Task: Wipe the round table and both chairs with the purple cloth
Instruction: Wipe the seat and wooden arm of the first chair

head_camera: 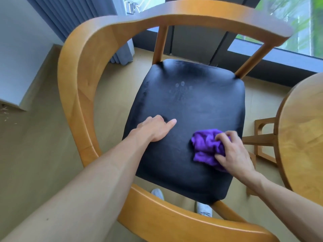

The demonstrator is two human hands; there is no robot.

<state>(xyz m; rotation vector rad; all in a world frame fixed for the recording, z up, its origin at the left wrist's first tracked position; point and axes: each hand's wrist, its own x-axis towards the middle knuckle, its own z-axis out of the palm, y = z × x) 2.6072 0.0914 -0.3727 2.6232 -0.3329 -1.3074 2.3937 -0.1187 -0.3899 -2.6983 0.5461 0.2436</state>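
Observation:
A wooden chair (83, 70) with a curved armrest rail and a black padded seat (188, 105) fills the middle of the view. My right hand (232, 151) grips a bunched purple cloth (206, 147) and holds it down on the near right part of the seat. My left hand (155, 130) rests on the near left part of the seat, fingers curled under and thumb stretched out, holding nothing. Faint finger marks show on the seat's centre. The round wooden table (304, 137) stands at the right edge, partly out of view.
A second wooden frame (264, 137) shows under the table at the right. Grey curtains (82, 16) and a dark window frame (201, 42) lie beyond the chair. My shoes (203, 208) stand on the tan floor beneath the near rail.

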